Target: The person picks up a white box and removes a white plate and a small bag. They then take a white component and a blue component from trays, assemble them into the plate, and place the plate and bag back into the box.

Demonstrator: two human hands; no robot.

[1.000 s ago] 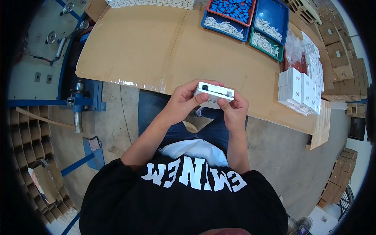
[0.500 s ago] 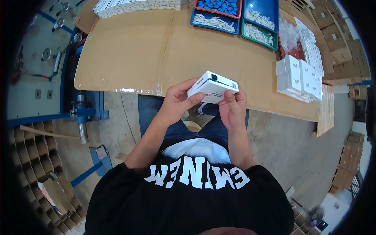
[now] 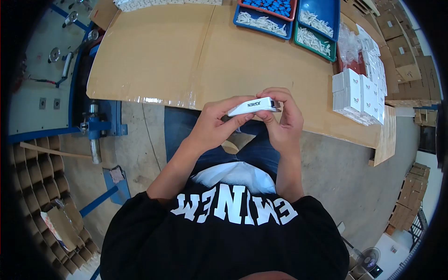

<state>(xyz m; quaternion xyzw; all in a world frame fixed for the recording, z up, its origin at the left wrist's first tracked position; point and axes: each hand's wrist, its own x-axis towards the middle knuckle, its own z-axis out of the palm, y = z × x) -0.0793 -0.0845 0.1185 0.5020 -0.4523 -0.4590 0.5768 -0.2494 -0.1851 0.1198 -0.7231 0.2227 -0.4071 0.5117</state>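
Observation:
A small white box [image 3: 252, 107] is held above my lap, near the front edge of the table. Its narrow side, printed with dark letters, faces me. My left hand [image 3: 211, 125] grips the left end, thumb below and fingers behind. At the right end my right hand [image 3: 285, 122] pinches the box, with its fingers curled over the top. Something dark shows at that end beside the right fingers; I cannot make out whether it is a flap or contents.
Cardboard covers the table [image 3: 154, 56]. Trays of small white pieces, such as the green tray [image 3: 332, 58], and a red tray [image 3: 293, 18] of blue pieces stand at the back. White boxes [image 3: 353, 95] are stacked at right. A blue-framed machine [image 3: 95, 125] stands at left.
The box has been turned so its narrow printed side faces me instead of its broad face. My right fingers have moved up over its right end. The view has shifted slightly.

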